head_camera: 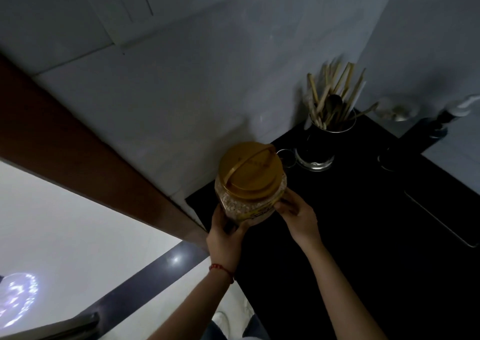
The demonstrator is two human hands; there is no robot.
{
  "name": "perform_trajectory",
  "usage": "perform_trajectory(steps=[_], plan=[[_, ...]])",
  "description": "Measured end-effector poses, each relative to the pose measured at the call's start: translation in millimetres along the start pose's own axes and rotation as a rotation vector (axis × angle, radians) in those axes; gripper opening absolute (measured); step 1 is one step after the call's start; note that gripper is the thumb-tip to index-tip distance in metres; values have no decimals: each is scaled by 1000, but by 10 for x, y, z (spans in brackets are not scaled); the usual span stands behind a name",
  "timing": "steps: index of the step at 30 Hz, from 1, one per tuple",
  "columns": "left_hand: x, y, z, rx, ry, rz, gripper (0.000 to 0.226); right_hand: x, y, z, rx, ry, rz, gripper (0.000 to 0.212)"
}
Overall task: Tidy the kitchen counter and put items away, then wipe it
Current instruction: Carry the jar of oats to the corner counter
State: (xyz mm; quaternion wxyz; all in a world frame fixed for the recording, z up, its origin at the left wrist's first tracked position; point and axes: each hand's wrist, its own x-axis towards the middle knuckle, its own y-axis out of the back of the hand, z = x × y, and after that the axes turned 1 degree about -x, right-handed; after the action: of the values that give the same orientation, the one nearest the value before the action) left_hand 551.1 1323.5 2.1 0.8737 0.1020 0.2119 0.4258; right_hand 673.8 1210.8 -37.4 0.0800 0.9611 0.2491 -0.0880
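A clear plastic jar (249, 184) with a gold lid and carry handle, filled with pale grain, is held above the left end of the black counter (350, 223). My left hand (224, 233) grips its lower left side and my right hand (296, 212) grips its right side. A red thread bracelet sits on my left wrist.
A metal holder (331, 121) with wooden chopsticks and spoons stands at the back by the tiled wall. An empty glass (314, 158) is in front of it, a small ring-shaped thing beside. A dark bottle (441, 124) stands at back right. A flat dark slab (441, 217) lies right. A brown door frame (91, 163) runs left.
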Motion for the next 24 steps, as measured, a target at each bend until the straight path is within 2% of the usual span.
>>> perform_trajectory(steps=[5,14,19,24], plan=[[118,-22,10,-37,-5,24,69,85,-73,-80,-89,24,-7,47],[173,-86,9,-120,16,-5,70,141,-92,-150,-116,48,-35,44],[176,8,11,-119,50,-95,68,33,-130,-145,-186,-18,24,44],[113,207,-79,7,9,-229,51,-408,-121,-69,-189,-112,110,42]])
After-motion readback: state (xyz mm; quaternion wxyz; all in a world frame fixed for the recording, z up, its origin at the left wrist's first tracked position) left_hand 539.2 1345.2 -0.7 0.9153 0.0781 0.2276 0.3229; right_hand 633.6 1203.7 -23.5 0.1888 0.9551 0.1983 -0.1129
